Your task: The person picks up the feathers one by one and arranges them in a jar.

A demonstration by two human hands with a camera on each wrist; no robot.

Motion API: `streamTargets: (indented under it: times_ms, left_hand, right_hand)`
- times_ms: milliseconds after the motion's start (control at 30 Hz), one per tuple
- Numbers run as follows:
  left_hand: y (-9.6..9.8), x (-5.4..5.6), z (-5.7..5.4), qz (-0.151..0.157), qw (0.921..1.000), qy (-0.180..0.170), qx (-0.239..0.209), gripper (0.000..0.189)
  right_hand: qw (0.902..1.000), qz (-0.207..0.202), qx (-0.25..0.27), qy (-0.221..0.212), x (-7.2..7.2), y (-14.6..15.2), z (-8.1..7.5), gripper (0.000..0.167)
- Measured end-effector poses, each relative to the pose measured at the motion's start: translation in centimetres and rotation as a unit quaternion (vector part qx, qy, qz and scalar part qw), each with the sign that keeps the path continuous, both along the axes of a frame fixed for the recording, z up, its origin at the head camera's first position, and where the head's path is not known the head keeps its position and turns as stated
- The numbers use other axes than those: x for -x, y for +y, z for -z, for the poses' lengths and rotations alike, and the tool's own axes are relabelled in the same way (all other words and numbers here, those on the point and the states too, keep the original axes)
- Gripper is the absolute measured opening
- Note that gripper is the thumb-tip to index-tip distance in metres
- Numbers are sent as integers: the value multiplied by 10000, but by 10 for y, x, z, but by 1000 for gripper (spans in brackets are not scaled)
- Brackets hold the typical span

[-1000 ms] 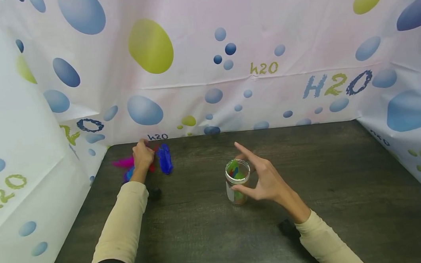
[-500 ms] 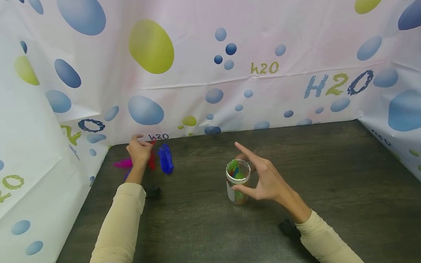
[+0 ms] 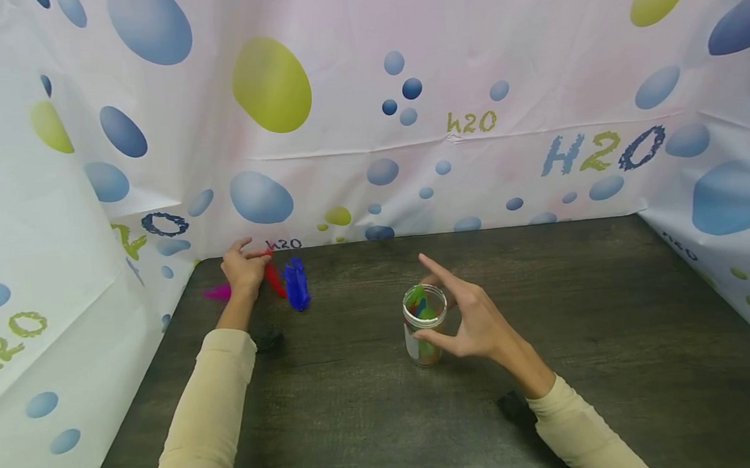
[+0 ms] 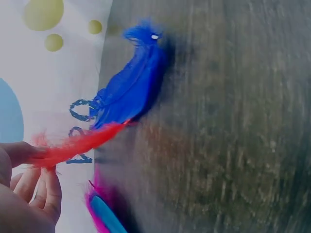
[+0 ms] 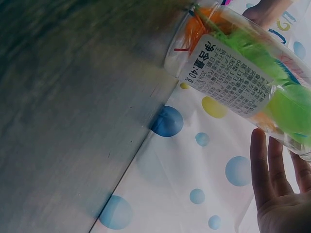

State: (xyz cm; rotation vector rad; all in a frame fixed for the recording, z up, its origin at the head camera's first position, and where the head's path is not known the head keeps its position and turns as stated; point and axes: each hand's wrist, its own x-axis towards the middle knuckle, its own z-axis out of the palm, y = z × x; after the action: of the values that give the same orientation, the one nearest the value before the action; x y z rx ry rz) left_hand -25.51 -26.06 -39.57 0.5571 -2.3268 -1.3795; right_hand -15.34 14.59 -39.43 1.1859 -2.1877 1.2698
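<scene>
My left hand (image 3: 243,270) pinches a red feather (image 4: 82,143) by one end between thumb and fingertips, at the table's back left. The feather's other end points toward a blue feather (image 4: 133,82) lying on the table. Under the hand lie a magenta feather (image 3: 217,292) and a light blue feather (image 4: 108,216), the latter hidden in the head view. My right hand (image 3: 478,320) curves with thumb and fingers spread wide beside an upright clear jar (image 3: 412,339). In the right wrist view, green feathers (image 5: 291,111) and orange feathers (image 5: 221,22) show through its wall.
The dark wooden table (image 3: 372,418) reaches back to a white curtain (image 3: 353,65) printed with bubbles, which also runs along both sides. A white printed label (image 5: 223,75) is stuck on the jar, whose mouth has no lid.
My left hand has moved slightly left, and the red feather now swings out clear beside it, tip toward the blue feather. The right hand and jar have stayed put.
</scene>
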Motion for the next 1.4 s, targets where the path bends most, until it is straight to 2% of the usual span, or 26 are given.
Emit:
streamTargets:
  times_ms: [367, 467, 733, 933, 1033, 1267, 1400]
  left_hand:
    - [2, -6, -19, -32, 9972, 78, -743, 59]
    - [5, -8, -25, 48, 9954, 167, -941, 58]
    - [13, -15, -41, 413, 9822, 393, -1789, 60]
    - [24, -20, -55, 773, 9668, 641, -2351, 62]
    - [30, -23, -62, 927, 9631, 720, -2423, 61]
    - [46, -29, -74, 1102, 9609, 770, -2422, 60]
    - [55, -33, -85, 1282, 9574, 889, -2429, 61]
  right_hand:
    - [9999, -15, 83, 128, 0, -1, 0, 96]
    - [9999, -29, 91, 126, -1, -1, 0, 96]
    - [9999, -28, 89, 91, -1, -2, -2, 96]
    - [9999, 32, 38, 96, -1, -1, -2, 96]
    - [9999, 42, 32, 116, -1, -1, -3, 96]
    - [9999, -22, 72, 115, -1, -1, -3, 96]
    - [9999, -34, 88, 104, -1, 0, -3, 96]
